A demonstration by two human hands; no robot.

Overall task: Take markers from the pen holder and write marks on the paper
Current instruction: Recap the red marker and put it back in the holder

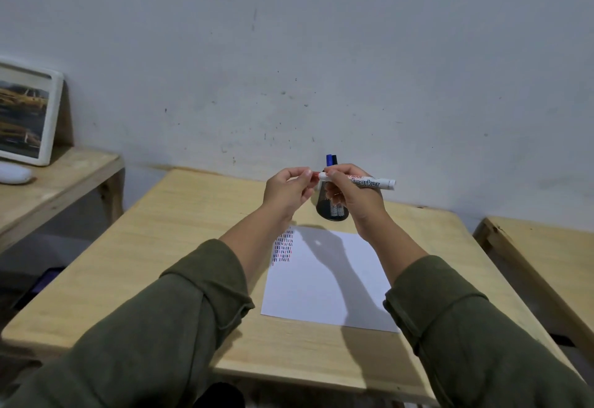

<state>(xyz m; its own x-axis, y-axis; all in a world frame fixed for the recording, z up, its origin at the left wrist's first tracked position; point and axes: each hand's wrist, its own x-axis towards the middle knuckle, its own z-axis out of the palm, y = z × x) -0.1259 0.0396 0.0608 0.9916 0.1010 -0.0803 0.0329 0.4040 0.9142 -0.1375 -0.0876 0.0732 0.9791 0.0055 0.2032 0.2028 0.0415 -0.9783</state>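
My right hand [352, 197] grips a white marker [373, 182] held level above the table. My left hand [287, 190] pinches its red cap [314, 175] at the marker's left end. Directly behind my hands stands a black mesh pen holder [332, 211], partly hidden, with a blue marker [329, 160] and a black marker [335, 159] sticking out of its top. A white sheet of paper [324, 282] lies on the wooden table [180, 247] below my hands. Rows of short red, blue and black marks [283, 247] fill its upper left corner.
A second wooden table [54, 182] at the left carries a framed picture [25, 115] and a white object [14, 173]. Another wooden table [543, 253] stands at the right. A grey wall runs close behind the pen holder.
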